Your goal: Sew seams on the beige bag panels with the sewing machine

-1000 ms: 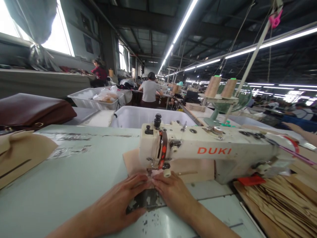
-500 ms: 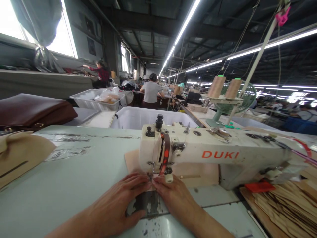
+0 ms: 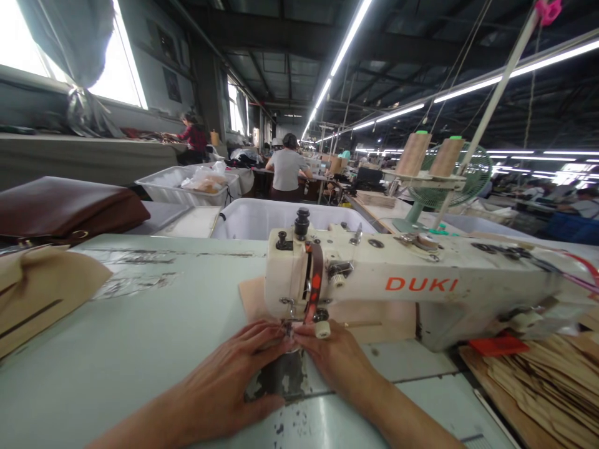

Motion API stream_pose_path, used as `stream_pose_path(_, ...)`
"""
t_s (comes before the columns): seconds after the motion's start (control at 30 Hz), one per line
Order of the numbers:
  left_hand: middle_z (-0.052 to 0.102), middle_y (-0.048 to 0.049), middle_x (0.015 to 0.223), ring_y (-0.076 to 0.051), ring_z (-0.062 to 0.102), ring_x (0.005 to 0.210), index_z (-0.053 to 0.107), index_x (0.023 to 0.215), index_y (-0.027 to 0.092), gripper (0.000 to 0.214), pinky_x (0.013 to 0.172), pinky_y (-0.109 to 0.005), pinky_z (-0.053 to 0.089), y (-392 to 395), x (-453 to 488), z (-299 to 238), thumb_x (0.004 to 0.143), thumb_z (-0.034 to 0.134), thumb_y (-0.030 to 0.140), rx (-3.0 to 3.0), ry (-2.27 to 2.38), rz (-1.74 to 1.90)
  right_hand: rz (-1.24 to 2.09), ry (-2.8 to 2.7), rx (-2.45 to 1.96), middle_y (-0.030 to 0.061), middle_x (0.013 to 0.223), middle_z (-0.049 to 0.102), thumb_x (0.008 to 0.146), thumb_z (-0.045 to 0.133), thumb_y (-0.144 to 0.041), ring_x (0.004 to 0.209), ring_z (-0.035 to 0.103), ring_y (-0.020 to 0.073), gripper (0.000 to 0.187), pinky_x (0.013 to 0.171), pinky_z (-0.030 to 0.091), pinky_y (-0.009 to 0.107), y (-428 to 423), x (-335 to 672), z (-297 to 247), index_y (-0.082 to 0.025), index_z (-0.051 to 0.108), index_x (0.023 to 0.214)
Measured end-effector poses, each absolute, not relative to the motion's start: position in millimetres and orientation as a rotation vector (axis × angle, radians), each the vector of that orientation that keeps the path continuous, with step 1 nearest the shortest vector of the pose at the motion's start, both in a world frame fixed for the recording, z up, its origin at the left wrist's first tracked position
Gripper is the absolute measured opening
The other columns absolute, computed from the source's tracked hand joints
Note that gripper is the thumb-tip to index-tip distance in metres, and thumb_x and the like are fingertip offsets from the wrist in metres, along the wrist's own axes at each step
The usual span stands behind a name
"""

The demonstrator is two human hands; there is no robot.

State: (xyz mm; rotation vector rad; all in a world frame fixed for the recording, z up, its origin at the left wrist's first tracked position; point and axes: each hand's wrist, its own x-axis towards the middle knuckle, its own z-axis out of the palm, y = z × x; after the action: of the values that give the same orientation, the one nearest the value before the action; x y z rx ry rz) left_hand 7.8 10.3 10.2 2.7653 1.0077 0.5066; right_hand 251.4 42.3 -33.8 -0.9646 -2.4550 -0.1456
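Observation:
A beige panel point(image 3: 389, 333) of flat material lies under the head of the white sewing machine point(image 3: 365, 268), with a narrow slit-like strip in it. My left hand point(image 3: 234, 368) rests flat at the panel's near edge, fingers stretched toward the presser foot point(image 3: 287, 327) and thumb spread apart; it is open. On the other side of the foot, my right hand point(image 3: 339, 358) has its fingers drawn together at the panel's edge, closed on it. The machine head partly hides the right fingertips. The dark needle plate point(image 3: 276, 381) shows between both hands.
A beige piece point(image 3: 44, 293) lies at the left, before a brown leather bag point(image 3: 70, 209). Stacked beige pieces point(image 3: 552, 380) and a red object point(image 3: 498, 345) are at the right. Behind the machine are a white bin point(image 3: 243, 218), thread cones point(image 3: 414, 154) and a seated person point(image 3: 286, 168).
The view has shifted slightly, so the machine sits a little further right. Both hands stay beside the presser foot. At far left, a person's outstretched arm has come down.

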Motion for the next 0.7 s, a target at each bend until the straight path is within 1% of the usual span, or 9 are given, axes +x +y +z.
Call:
stream_pose_path(0.17, 0.052, -0.0042, 0.144, -0.028, 0.046, 0.134, 0.041, 0.149, 0.035, 0.068, 0.114, -0.042, 0.038, 11, 8, 10, 0.087, 0.068, 0.045, 2.760, 1.002, 0.513, -0.095, -2.399, -0.934, 0.0019, 0.111, 0.072, 0.099, 0.055, -0.027, 0.101, 0.066, 0.0168, 0.023, 0.094, 0.052, 0.029, 43, 252, -36, -0.029, 0.072, 0.113)
stream_pose_path(0.33, 0.052, -0.0031, 0.145, -0.027, 0.047, 0.134, 0.044, 0.147, 0.034, 0.064, 0.117, -0.042, 0.034, 14, 6, 7, 0.088, 0.067, 0.044, 2.769, 0.988, 0.525, -0.097, -2.433, -0.966, 0.0040, 0.111, 0.072, 0.098, 0.054, -0.024, 0.104, 0.064, 0.0180, 0.024, 0.095, 0.050, 0.030, 40, 249, -35, -0.028, 0.071, 0.115)
stream_pose_path(0.47, 0.052, -0.0037, 0.145, -0.027, 0.047, 0.134, 0.042, 0.148, 0.033, 0.060, 0.119, -0.044, 0.030, 20, 6, 3, 0.093, 0.062, 0.045, 2.830, 1.001, 0.499, -0.090, -2.474, -1.122, 0.0030, 0.116, 0.070, 0.098, 0.054, -0.027, 0.109, 0.062, 0.0167, 0.022, 0.099, 0.046, 0.030, 42, 259, -18, -0.028, 0.070, 0.113)
stream_pose_path(0.53, 0.051, -0.0040, 0.146, -0.028, 0.046, 0.135, 0.044, 0.147, 0.033, 0.056, 0.118, -0.048, 0.029, 16, 6, -2, 0.095, 0.058, 0.047, 2.892, 1.080, 0.497, -0.148, -2.409, -1.298, 0.0064, 0.125, 0.066, 0.098, 0.053, -0.027, 0.116, 0.059, 0.0199, 0.025, 0.104, 0.042, 0.036, 40, 276, -9, -0.024, 0.068, 0.118)
stream_pose_path(0.6, 0.051, -0.0056, 0.146, -0.030, 0.047, 0.135, 0.050, 0.143, 0.033, 0.047, 0.116, -0.050, 0.032, 0, 6, -8, 0.098, 0.055, 0.044, 2.949, 1.228, 0.626, -0.213, -2.298, -1.472, 0.0143, 0.128, 0.063, 0.098, 0.047, -0.022, 0.119, 0.058, 0.0265, 0.031, 0.104, 0.041, 0.045, 27, 297, -2, -0.015, 0.064, 0.124)
stream_pose_path(0.63, 0.052, -0.0066, 0.145, -0.031, 0.049, 0.133, 0.052, 0.142, 0.032, 0.045, 0.114, -0.049, 0.036, -14, 7, -12, 0.098, 0.055, 0.042, 2.950, 1.296, 0.722, -0.235, -2.254, -1.533, 0.0181, 0.126, 0.064, 0.098, 0.044, -0.020, 0.117, 0.059, 0.0296, 0.033, 0.101, 0.043, 0.047, 15, 306, 0, -0.011, 0.064, 0.124)
stream_pose_path(0.67, 0.054, -0.0073, 0.143, -0.030, 0.052, 0.130, 0.054, 0.140, 0.031, 0.043, 0.111, -0.046, 0.040, -33, 7, -17, 0.098, 0.055, 0.039, 2.918, 1.346, 0.837, -0.248, -2.228, -1.585, 0.0200, 0.122, 0.066, 0.098, 0.043, -0.020, 0.113, 0.061, 0.0316, 0.034, 0.095, 0.045, 0.047, -2, 313, 1, -0.009, 0.064, 0.122)
stream_pose_path(0.7, 0.056, -0.0066, 0.142, -0.029, 0.056, 0.125, 0.053, 0.141, 0.031, 0.045, 0.108, -0.040, 0.044, -55, 9, -22, 0.097, 0.056, 0.039, 2.842, 1.346, 0.884, -0.242, -2.223, -1.624, 0.0195, 0.115, 0.068, 0.098, 0.043, -0.021, 0.106, 0.064, 0.0320, 0.032, 0.089, 0.048, 0.045, -23, 317, 2, -0.009, 0.066, 0.118)
